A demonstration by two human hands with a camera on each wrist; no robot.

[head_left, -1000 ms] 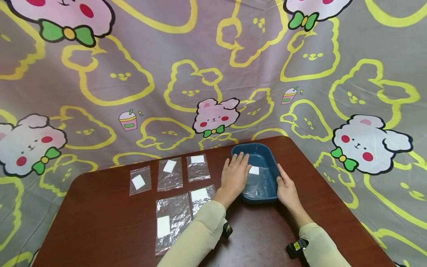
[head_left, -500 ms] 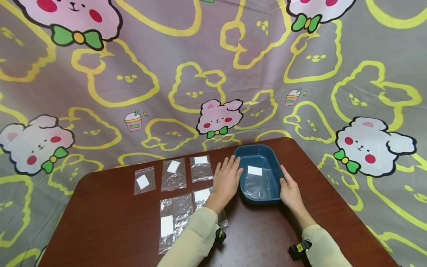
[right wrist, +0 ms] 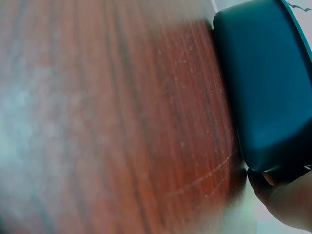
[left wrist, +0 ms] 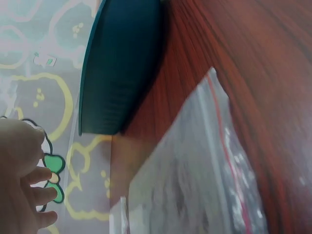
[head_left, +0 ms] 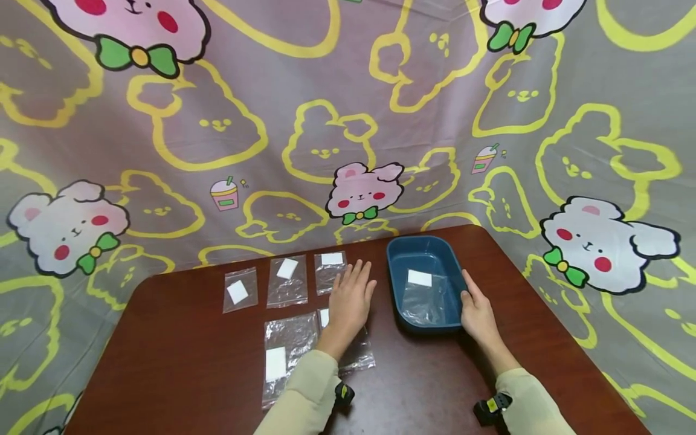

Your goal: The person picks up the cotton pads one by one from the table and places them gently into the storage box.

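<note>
In the head view my left hand [head_left: 348, 305], fingers extended, hovers over or rests on a clear zip bag [head_left: 356, 356] with a white patch; whether it touches cannot be told. The left wrist view has this zip bag [left wrist: 190, 170] with its red seal line up close. My right hand [head_left: 481, 314] holds the right side of a blue plastic bin [head_left: 393, 266], thumb near its rim. One clear zip bag [head_left: 424, 305] with a white patch [head_left: 420, 278] lies inside the bin. In the right wrist view, part of the hand [right wrist: 287, 200] meets the bin's wall [right wrist: 263, 92].
Further zip bags lie left on the brown table [head_left: 190, 356]: a large one [head_left: 290, 332] in front, and behind it a small bag [head_left: 247, 284], a middle bag [head_left: 293, 290] and a right bag [head_left: 326, 281]. A patterned cloth [head_left: 435, 127] hangs behind the table.
My left hand has moved left, from above the bin to above the bags on the table. The bag in the bin now lies in fuller view. My right hand stays at the bin.
</note>
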